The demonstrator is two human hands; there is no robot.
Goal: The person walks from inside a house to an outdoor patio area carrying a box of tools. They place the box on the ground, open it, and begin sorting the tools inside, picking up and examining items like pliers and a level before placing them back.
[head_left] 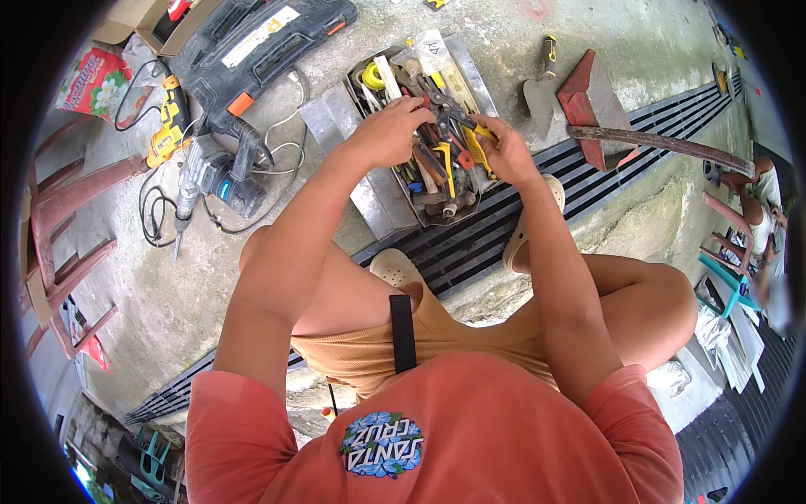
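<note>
Right hand (506, 151), nearly closed, pinches one yellow tool (476, 151) over one metal toolbox's (378, 195) right side; left hand (386, 134) half-curled, hold unclear; two power drills (174, 118) leftward, one trowel (542, 97) rightward

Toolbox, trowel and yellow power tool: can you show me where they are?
Toolbox (384, 200): head view, on its open metal flap.
Trowel (540, 99): head view, on its blade.
Yellow power tool (173, 119): head view, on its body.

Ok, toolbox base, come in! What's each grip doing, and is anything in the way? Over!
Left grip over open metal toolbox, hold unclear. Right grip closed on yellow-handled tool. Jumbled hand tools crowd close beneath both.
</note>
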